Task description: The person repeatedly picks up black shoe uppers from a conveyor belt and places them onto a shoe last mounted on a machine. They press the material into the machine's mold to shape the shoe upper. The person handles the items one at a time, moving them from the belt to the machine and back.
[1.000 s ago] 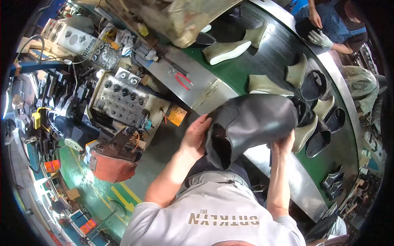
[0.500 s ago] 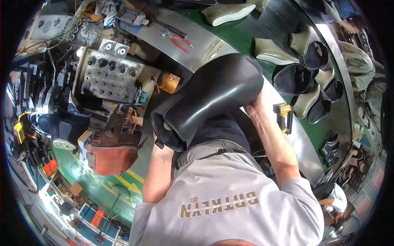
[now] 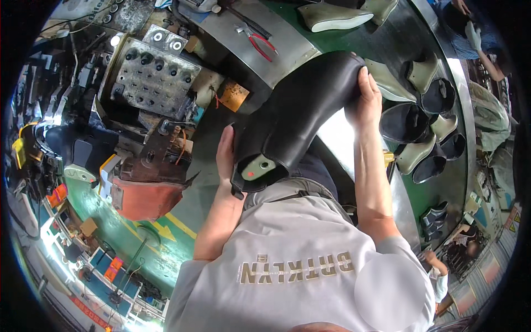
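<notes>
In the head view, the black boot (image 3: 301, 116) on its last is now held lengthwise across the lap, close to the body; a second ago it was gripped out over the green conveyor (image 3: 387, 41), so it has been drawn off the line toward the person. The left hand (image 3: 225, 155) is curled around the open shaft end, where a pale last with a red dot shows. The right hand (image 3: 365, 97) is closed over the far end. Other boots (image 3: 406, 119) lie on the belt beside it, near red-handled pliers (image 3: 259, 40).
</notes>
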{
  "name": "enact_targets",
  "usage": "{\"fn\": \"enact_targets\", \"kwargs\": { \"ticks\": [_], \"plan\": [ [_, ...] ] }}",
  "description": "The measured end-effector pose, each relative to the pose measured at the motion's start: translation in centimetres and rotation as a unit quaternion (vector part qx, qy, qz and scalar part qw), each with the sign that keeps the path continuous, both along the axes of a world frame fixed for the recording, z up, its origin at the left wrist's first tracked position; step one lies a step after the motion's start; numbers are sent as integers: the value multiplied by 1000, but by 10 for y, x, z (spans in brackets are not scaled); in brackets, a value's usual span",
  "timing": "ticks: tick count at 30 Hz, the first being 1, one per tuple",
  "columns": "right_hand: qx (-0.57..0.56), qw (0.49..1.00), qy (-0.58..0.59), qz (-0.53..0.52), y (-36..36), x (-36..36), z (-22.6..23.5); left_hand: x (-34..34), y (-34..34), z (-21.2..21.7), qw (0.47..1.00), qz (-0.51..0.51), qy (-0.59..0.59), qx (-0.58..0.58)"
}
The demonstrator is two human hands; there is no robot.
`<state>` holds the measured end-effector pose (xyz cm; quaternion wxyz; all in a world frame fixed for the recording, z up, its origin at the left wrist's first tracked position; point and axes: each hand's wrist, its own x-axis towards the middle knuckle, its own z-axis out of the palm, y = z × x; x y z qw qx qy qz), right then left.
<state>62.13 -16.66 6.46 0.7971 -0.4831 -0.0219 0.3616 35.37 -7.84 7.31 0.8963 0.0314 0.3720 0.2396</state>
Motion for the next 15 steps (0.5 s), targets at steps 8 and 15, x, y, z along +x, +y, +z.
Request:
{"fn": "enact_targets", "kwargs": {
  "ticks": [8, 15],
  "plan": [
    [-14, 971, -43, 233, 10, 10, 10, 2, -33, 14, 876, -226, 153, 398],
    [23, 941, -156, 300, 62, -15, 23, -19, 4, 27, 937, -190, 98, 277]
  ]
}}
